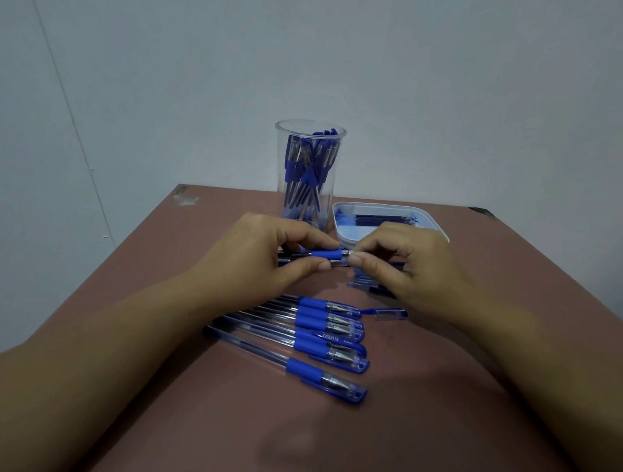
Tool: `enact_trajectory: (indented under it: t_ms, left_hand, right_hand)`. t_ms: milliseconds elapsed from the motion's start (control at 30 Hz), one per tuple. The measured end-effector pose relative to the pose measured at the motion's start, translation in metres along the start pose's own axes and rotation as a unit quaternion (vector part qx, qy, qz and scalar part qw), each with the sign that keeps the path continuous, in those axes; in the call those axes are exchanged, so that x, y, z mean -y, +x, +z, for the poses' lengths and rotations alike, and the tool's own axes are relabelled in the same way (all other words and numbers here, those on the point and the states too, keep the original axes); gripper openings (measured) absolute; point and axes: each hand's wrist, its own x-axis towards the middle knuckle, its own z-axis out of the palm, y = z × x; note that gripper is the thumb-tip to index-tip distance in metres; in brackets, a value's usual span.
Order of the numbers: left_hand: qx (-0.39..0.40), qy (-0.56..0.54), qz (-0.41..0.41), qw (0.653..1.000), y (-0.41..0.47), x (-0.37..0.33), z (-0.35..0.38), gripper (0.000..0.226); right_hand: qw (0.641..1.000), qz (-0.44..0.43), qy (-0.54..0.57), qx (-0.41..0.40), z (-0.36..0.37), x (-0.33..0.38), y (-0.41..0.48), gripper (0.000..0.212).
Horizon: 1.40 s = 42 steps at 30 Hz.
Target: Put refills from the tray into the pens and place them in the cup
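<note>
My left hand (265, 255) pinches a pen (325, 254) by its blue grip, holding it level above the table. My right hand (402, 262) pinches the pen's tip end between thumb and forefinger. Behind the hands stands a clear plastic cup (308, 174) with several blue pens in it. To its right sits a white tray (430, 220) holding dark refills. Several capped blue pens (319, 341) lie side by side on the table in front of my hands.
A loose pen cap (390, 314) lies to the right of the row of pens. More blue pen parts (367, 284) lie under my right hand. The brown table (364, 437) ends at a pale wall behind the cup.
</note>
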Motion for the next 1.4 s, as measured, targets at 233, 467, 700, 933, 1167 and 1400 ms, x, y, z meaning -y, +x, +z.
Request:
enact_trajectory:
  t_ms: [233, 467, 700, 933, 1167, 1400]
  left_hand:
    - [0.003, -0.003, -0.009, 1.0, 0.001, 0.0, 0.0, 0.025]
    - [0.001, 0.015, -0.015, 1.0, 0.002, 0.001, 0.0, 0.026]
    - [0.0, 0.014, -0.044, 0.999, 0.002, 0.005, -0.003, 0.026]
    - [0.003, 0.01, -0.046, 0.999, 0.002, 0.005, -0.004, 0.028]
    - [0.003, 0.014, -0.047, 0.999, 0.003, 0.005, -0.005, 0.029]
    - [-0.007, 0.006, -0.034, 0.999, 0.003, 0.003, -0.004, 0.03]
  right_hand:
    - [1.0, -0.027, 0.0, -0.015, -0.001, 0.008, 0.003, 0.02]
    - [0.997, 0.058, 0.046, 0.037, -0.009, 0.006, 0.001, 0.021]
    - [0.967, 0.12, -0.034, 0.223, -0.039, 0.001, -0.008, 0.015]
    - [0.957, 0.144, -0.057, 0.245, -0.038, 0.004, -0.007, 0.012]
    - [0.987, 0.119, -0.022, 0.105, -0.033, -0.002, -0.004, 0.012]
    - [0.997, 0.067, 0.017, 0.027, -0.02, 0.005, 0.0, 0.02]
